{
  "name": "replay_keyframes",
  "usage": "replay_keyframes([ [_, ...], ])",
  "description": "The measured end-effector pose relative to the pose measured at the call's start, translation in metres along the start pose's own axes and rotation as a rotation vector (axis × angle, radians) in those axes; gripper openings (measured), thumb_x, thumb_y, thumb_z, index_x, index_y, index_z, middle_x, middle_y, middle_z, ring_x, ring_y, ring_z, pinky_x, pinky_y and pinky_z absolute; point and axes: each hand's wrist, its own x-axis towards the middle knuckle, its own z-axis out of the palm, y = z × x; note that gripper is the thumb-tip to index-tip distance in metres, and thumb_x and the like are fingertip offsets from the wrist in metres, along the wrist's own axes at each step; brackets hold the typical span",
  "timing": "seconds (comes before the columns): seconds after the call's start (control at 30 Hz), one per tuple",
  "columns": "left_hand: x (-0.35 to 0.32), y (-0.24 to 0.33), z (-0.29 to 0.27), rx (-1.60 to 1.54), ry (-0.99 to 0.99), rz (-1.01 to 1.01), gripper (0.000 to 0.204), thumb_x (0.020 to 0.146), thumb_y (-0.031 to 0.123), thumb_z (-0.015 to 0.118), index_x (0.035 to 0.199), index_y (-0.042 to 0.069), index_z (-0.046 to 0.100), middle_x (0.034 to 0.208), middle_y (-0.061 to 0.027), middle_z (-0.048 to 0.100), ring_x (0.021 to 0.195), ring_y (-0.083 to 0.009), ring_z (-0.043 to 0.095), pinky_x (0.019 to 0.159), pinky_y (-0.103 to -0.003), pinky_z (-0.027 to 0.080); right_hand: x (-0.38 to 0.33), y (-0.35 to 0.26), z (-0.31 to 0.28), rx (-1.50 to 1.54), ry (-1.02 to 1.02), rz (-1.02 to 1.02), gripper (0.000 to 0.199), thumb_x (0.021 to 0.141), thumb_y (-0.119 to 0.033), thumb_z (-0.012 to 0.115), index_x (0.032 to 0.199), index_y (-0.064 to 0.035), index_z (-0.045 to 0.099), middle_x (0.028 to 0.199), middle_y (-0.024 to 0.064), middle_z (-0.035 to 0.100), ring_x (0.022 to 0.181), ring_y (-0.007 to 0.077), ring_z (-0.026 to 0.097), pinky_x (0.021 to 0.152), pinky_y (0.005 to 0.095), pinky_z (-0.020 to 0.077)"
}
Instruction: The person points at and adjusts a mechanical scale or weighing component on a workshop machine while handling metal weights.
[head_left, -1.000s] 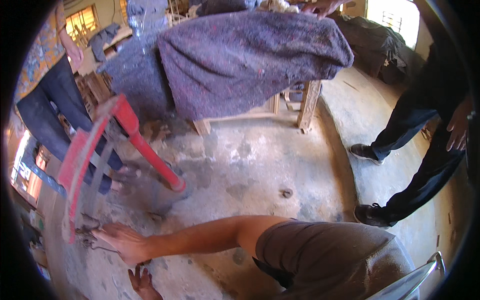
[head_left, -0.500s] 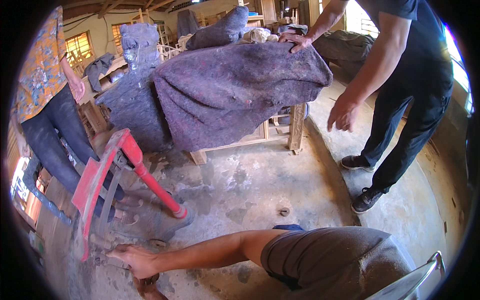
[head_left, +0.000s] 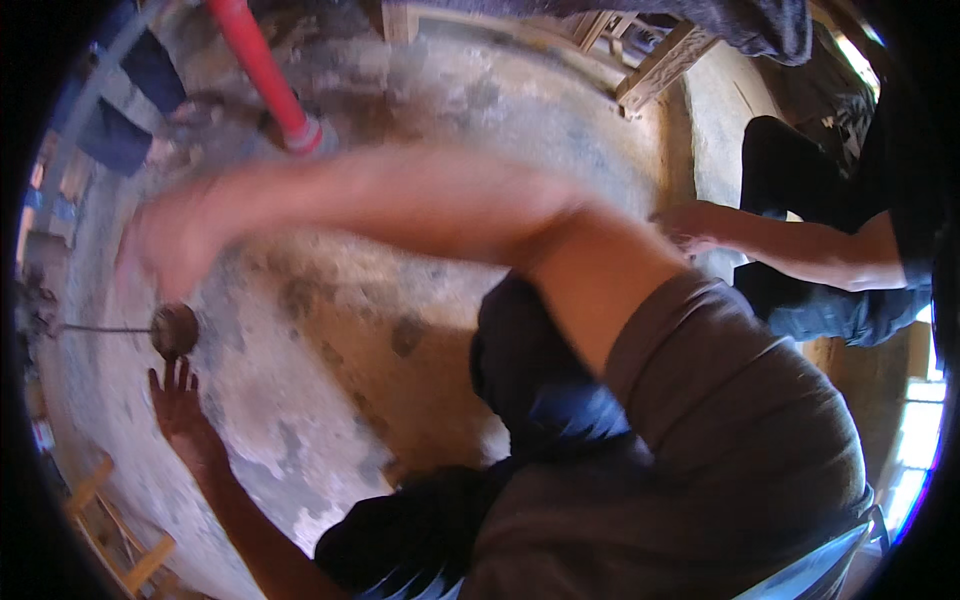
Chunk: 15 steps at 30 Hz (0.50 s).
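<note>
Close by my left hand (head_left: 182, 412) is a round brown piece (head_left: 175, 331) at the end of a thin straight rod (head_left: 105, 329). The hand's fingers are spread, with their tips at the lower edge of that piece; whether they touch it cannot be made out. My right arm reaches across from the right, over the floor. Smeared by motion, my right hand (head_left: 170, 245) is just above the round piece, and its fingers cannot be read.
A red metal tube (head_left: 262, 75) stands on the stained concrete floor (head_left: 420, 110) ahead. Cloth-covered furniture with a carved wooden leg (head_left: 668, 68) is at the far right. Another person's arm (head_left: 790, 245) reaches in from the right. Wooden pieces (head_left: 90, 487) lie at lower left.
The view has swung down toward the floor. My right hand has come away from the red frame's base. My left hand shows more fully, fingers spread. The person at right is now lower.
</note>
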Motion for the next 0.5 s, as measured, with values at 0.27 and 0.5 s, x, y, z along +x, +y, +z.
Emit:
replay_keyframes([
  [0.27,-0.050,0.010,-0.035,0.480,-0.054,-0.209,0.076,0.089,0.029,0.060,0.152,0.000,0.027,0.146,-0.0194,0.049,0.135,-0.0391,0.045,0.114,-0.053,0.032,-0.409,0.129,0.056,0.574,1.263,1.255,0.048,0.081,-0.009,0.073,0.127,-0.0036,0.061,0.100,0.0097,0.069,0.090,0.0205,0.067,0.080,0.0310,0.0555],
  [0.5,-0.073,-0.015,-0.055,0.495,0.075,-0.469,0.079,0.084,0.019,0.059,0.153,0.002,0.024,0.148,-0.0181,0.047,0.135,-0.0417,0.045,0.115,-0.056,0.028,-0.550,-0.053,0.254,0.042,0.642,1.781,0.023,0.091,-0.018,0.058,0.099,-0.0009,0.071,0.084,0.0132,0.072,0.077,0.0198,0.068,0.071,0.0367,0.0536],
])
